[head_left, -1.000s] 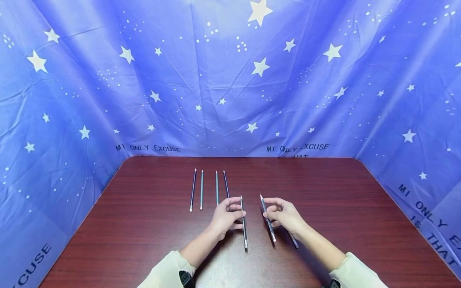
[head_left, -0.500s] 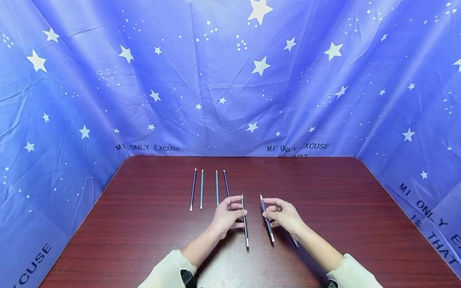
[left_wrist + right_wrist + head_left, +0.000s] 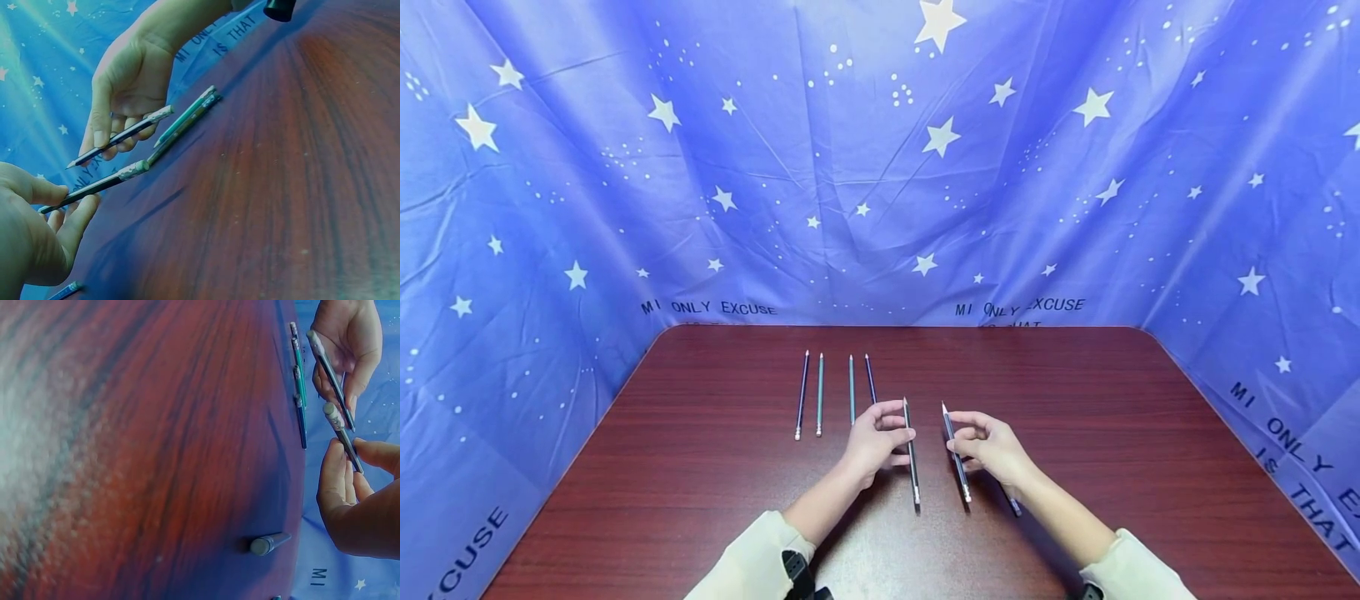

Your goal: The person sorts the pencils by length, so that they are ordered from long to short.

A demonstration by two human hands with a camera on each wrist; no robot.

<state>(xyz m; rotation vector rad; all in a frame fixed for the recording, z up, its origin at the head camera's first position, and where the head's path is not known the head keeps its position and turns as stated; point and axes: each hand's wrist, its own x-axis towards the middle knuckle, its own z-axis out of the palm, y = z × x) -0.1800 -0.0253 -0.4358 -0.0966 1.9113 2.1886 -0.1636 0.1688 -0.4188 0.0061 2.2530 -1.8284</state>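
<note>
My left hand [image 3: 872, 447] pinches a dark pencil [image 3: 912, 467] between thumb and fingers, its point away from me and its metal-banded end towards me. Facing it, my right hand [image 3: 996, 454] pinches a dark blue pencil [image 3: 957, 460] with a pale eraser end. Both pencils are held above the table, apart from each other, as the left wrist view also shows. Beneath the right hand lies another dark pencil [image 3: 1012, 502], mostly hidden. In the left wrist view, a green pencil [image 3: 186, 116] lies beside a dark one past the held pencils.
Left of my hands, a dark blue pencil [image 3: 802, 396] and a teal pencil [image 3: 820, 396] lie side by side. A second teal pencil [image 3: 852, 392] and a purple-blue pencil [image 3: 870, 379] are partly behind my left hand. A starry blue cloth [image 3: 820, 167] surrounds the dark red table [image 3: 700, 467].
My left hand has shifted slightly forward and to the right with its pencil, closing a little towards the other pencil. My right hand stays almost still.
</note>
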